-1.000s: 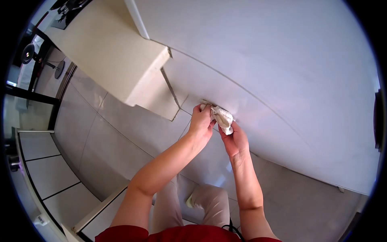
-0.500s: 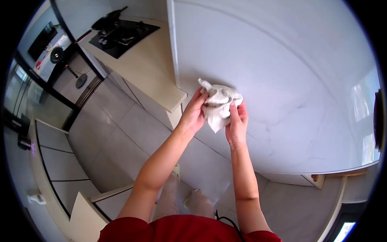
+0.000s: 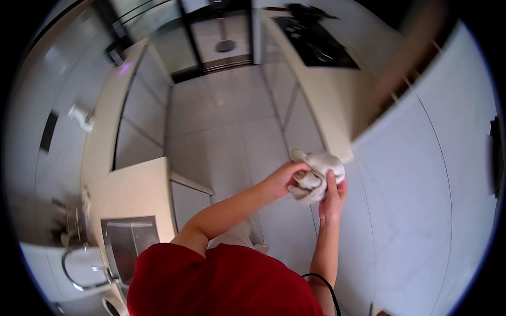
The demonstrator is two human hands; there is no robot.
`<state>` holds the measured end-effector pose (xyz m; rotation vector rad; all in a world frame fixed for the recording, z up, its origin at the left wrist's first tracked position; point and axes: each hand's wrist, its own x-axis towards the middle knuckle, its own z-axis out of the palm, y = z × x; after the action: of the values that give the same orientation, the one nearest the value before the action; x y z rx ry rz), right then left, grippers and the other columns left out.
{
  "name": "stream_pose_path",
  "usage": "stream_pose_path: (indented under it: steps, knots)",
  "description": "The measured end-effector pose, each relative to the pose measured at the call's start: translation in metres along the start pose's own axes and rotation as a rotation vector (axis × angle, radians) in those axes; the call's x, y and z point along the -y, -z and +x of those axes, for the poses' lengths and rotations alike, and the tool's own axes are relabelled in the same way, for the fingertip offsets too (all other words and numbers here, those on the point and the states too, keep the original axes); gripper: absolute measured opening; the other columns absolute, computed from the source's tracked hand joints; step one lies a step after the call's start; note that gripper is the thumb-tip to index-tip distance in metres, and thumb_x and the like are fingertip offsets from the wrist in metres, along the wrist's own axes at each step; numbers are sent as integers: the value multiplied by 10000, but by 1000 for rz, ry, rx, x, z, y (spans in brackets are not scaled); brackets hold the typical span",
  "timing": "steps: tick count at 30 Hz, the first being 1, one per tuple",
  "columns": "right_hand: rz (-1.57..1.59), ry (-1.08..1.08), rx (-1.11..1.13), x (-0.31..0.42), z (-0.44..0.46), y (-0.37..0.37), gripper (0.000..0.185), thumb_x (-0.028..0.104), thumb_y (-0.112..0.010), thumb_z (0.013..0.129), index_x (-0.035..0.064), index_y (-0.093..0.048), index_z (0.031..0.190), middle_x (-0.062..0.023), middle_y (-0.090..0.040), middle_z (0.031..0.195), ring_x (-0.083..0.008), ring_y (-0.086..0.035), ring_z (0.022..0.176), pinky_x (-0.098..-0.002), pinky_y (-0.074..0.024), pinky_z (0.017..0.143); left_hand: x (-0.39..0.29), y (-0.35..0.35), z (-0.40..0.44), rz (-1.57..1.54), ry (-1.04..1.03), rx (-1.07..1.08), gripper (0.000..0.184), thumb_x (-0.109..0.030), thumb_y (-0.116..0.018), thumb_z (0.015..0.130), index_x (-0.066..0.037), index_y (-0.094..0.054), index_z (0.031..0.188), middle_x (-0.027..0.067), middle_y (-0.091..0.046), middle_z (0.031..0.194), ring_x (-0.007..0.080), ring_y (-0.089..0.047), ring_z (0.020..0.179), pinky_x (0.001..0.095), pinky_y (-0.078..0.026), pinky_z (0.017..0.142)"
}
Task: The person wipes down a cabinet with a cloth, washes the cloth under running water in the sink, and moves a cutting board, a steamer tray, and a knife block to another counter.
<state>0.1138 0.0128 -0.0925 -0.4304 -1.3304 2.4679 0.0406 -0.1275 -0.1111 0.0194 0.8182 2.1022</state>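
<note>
A crumpled whitish cloth (image 3: 318, 169) is held up in front of me between both hands. My left hand (image 3: 285, 180) grips its left side, the fingers curled into the folds. On the other side, my right hand (image 3: 334, 196) pinches the cloth with the thumb on top. Some fingers of both hands are hidden behind the fabric. The bundle hangs in the air over the floor, near the end of the right-hand counter in view; whether it touches anything there I cannot tell.
To the right runs a counter (image 3: 345, 100) with a black gas stove (image 3: 313, 45). On the left, another counter (image 3: 138, 184) holds a sink (image 3: 126, 239) with a curved faucet (image 3: 87, 284). Tiled floor (image 3: 221, 142) lies between them, leading to a glass door frame (image 3: 190, 42).
My view has swung left, bringing the sink and left counter into sight. The cloth is more bunched up, and both hands still hold it.
</note>
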Motion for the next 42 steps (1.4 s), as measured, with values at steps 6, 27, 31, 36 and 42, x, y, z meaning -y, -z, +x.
stream_pose_path:
  steps: [6,27,31,36,42]
  knots:
    - [-45,-213,224,-57,73,-123,299,170,-549,949,27,-510,1208,-70,-587,1139,-159,-565,1034,-298,-471,885,-108,60,-43,-210,-173,-222,337,-303,-593,886,-28,-572,1078,57,-620,1026,146,-612,930,299,-499,828]
    - [-345,-918,2163,-254,-78,-357,248,242,-584,934,37,-596,1072,10,-600,974,-66,-515,885,-229,-434,805,-17,88,-294,-781,-1331,-1384,356,-295,-542,938,-15,-554,1157,110,-648,1062,215,-649,932,355,-540,831]
    - [-307,-1118,2158,-250,-131,-347,247,220,-570,935,20,-600,1077,-14,-619,975,-78,-544,894,-238,-456,797,21,59,-321,-800,-1489,-1586,287,-249,-591,917,-41,-581,1114,70,-651,1030,186,-642,905,332,-538,805]
    - [-352,-1132,2179,-261,-177,-347,256,211,-570,937,12,-592,1096,-11,-612,996,-80,-533,933,-243,-428,851,66,74,-352,-752,-1616,-1503,427,-339,-569,926,-56,-508,1239,74,-599,1163,198,-584,1045,393,-462,937]
    - [-472,-1036,2304,-289,-289,-362,330,273,-574,938,2,-578,1125,-25,-608,1038,-92,-527,976,-249,-434,846,123,105,-454,-856,-1822,-1139,415,-306,-501,957,-63,-467,1292,119,-559,1252,262,-551,1140,465,-450,968]
